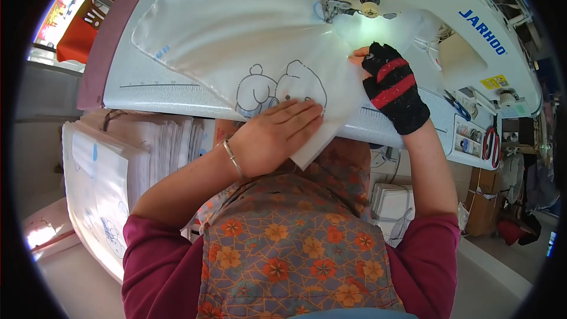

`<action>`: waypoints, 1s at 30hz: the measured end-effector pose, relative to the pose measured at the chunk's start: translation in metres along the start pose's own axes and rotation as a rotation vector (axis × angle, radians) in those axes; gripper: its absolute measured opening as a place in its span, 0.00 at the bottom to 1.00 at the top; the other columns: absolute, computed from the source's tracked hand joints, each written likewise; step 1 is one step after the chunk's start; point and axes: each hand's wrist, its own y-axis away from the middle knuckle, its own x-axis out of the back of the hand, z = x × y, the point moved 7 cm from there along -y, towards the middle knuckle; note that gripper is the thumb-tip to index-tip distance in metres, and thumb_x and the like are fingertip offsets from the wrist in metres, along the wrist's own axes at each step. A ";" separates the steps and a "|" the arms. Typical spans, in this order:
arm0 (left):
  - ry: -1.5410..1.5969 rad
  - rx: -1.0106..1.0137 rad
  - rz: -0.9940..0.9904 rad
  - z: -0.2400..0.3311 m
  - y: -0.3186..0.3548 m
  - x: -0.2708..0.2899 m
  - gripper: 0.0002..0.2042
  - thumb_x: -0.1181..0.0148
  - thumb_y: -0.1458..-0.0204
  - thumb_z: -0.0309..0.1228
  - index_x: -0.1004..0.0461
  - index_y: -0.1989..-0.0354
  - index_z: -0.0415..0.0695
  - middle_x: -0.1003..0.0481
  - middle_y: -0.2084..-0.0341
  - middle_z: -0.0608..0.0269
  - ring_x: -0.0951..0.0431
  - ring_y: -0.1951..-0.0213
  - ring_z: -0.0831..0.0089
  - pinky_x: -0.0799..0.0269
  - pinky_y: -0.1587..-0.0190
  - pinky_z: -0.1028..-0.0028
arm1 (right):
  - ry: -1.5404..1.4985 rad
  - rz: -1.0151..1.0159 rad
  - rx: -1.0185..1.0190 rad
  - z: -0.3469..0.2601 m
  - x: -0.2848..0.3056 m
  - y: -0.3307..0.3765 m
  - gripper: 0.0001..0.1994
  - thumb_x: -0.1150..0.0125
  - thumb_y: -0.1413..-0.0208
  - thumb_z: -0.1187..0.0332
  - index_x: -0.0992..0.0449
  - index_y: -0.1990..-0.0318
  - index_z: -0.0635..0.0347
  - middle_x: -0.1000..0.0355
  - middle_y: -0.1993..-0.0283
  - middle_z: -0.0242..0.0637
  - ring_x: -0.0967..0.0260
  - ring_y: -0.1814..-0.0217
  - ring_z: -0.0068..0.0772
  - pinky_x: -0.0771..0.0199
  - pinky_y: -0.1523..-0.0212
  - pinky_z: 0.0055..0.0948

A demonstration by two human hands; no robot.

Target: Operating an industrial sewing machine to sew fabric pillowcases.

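A white fabric piece (236, 35) printed with bear outlines lies across the sewing table (136, 91), running under the presser foot (331, 9) of a white sewing machine (437, 0). My left hand (277, 136), with a metal bangle on the wrist, lies flat on the fabric's near edge by the bear print. My right hand (390, 82) wears a black fingerless glove with red stripes and presses the fabric just below the needle area, fingers bent on the cloth.
A stack of similar white printed pieces (112, 165) sits at my lower left. Red-handled scissors (490, 142) and a small parts tray (469, 136) lie at the table's right end. Cardboard boxes (484, 201) stand on the floor at right.
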 end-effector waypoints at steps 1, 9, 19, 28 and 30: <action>-0.022 0.026 -0.004 -0.001 0.001 0.002 0.20 0.50 0.55 0.28 0.32 0.51 0.33 0.33 0.47 0.48 0.34 0.43 0.58 0.38 0.40 0.62 | -0.029 -0.027 -0.013 -0.004 0.001 -0.003 0.19 0.50 0.63 0.81 0.25 0.60 0.57 0.28 0.57 0.40 0.32 0.54 0.45 0.31 0.51 0.38; -0.050 0.057 0.033 -0.017 0.011 0.016 0.17 0.47 0.58 0.26 0.28 0.56 0.37 0.28 0.54 0.54 0.28 0.49 0.62 0.32 0.45 0.64 | -0.031 -0.107 -0.050 -0.007 -0.003 -0.009 0.21 0.48 0.62 0.80 0.27 0.55 0.58 0.30 0.53 0.41 0.34 0.51 0.46 0.32 0.49 0.38; -0.244 0.175 0.069 -0.128 0.022 0.046 0.17 0.47 0.61 0.18 0.24 0.59 0.43 0.25 0.59 0.63 0.24 0.58 0.65 0.26 0.56 0.71 | -0.073 -0.079 -0.087 -0.032 -0.013 0.001 0.20 0.47 0.56 0.74 0.30 0.51 0.62 0.33 0.47 0.47 0.35 0.48 0.50 0.35 0.46 0.42; -0.270 0.167 0.073 -0.174 0.011 0.039 0.20 0.46 0.62 0.15 0.24 0.57 0.45 0.25 0.56 0.65 0.24 0.55 0.65 0.26 0.54 0.71 | 0.132 -0.116 -0.143 -0.033 -0.024 -0.008 0.21 0.45 0.52 0.68 0.31 0.49 0.62 0.34 0.45 0.46 0.35 0.45 0.46 0.38 0.43 0.41; -0.285 0.169 0.084 -0.186 0.012 0.041 0.20 0.46 0.61 0.15 0.24 0.57 0.45 0.25 0.56 0.65 0.25 0.55 0.65 0.26 0.53 0.71 | 0.145 -0.106 -0.141 -0.035 -0.028 -0.014 0.20 0.45 0.52 0.68 0.31 0.49 0.62 0.34 0.45 0.46 0.36 0.45 0.46 0.38 0.43 0.41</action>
